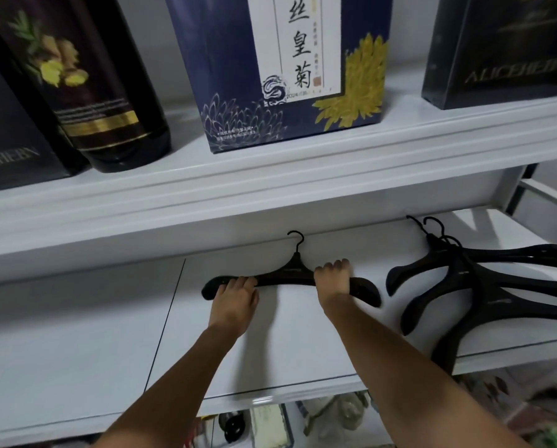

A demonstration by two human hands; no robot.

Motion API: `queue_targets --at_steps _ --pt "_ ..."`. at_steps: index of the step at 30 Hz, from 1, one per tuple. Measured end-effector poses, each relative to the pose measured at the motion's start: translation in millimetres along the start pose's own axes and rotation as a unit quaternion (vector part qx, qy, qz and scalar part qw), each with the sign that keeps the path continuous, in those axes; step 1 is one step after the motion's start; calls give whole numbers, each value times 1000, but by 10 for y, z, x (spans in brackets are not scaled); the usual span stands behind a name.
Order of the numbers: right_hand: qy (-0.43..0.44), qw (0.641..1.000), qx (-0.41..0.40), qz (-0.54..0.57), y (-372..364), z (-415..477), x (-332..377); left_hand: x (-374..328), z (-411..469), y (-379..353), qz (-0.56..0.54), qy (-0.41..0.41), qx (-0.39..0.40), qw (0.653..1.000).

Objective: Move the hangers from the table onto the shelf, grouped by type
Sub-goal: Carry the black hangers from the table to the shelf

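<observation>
A black wide-shouldered hanger (291,273) lies flat on the white middle shelf (76,334), its hook pointing toward the back. My left hand (235,299) grips its left shoulder and my right hand (333,279) grips its right shoulder. To the right on the same shelf lies a pile of several black hangers of the same kind (471,286), overlapping, with their hooks toward the back and one arm reaching over the shelf's front edge.
The upper shelf (270,176) carries a dark bottle (86,85), a navy gift box with yellow flowers (280,69) and black boxes (503,50) at both ends. Its front lip overhangs the middle shelf. Cluttered items show below the shelf's front edge.
</observation>
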State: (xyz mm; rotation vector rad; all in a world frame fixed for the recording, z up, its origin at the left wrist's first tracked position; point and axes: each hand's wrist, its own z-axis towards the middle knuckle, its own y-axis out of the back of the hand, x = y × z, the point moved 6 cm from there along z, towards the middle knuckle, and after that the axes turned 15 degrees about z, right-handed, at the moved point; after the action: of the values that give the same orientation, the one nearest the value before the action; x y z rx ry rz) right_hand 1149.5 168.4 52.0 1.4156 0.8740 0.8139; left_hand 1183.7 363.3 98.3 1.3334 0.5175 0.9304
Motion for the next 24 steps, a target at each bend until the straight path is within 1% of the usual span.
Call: queue_targets --at_steps 1,3,6,10,12,15,17,19,20,24 --pt "-5 1000 -1 -4 -13 20 -3 16 4 5 1 1 -11 1000" --pt "-10 1000 1 0 -14 21 -11 32 8 17 -9 3 -4 1000" --pt "1 999 4 47 -60 8 -13 52 6 39 -13 10 -7 1000" --pt "-1 989 -65 134 -62 84 -13 25 5 26 8 4 -17 1000" --pt "39 975 -114 188 -189 236 -41 8 24 25 -2 2 -1 1000" --pt "53 970 -147 185 -181 246 -62 -23 59 7 8 -9 27 1000" --pt "64 974 -124 181 -113 184 -26 -41 81 -19 15 -13 60 998" --pt "56 990 -49 120 -48 96 -14 -41 113 -43 15 -12 80 997" --pt "57 993 -26 101 -46 79 -14 -58 135 -36 12 -15 82 996" --pt "62 996 -2 66 -81 101 -5 -68 205 -28 23 -18 92 995"
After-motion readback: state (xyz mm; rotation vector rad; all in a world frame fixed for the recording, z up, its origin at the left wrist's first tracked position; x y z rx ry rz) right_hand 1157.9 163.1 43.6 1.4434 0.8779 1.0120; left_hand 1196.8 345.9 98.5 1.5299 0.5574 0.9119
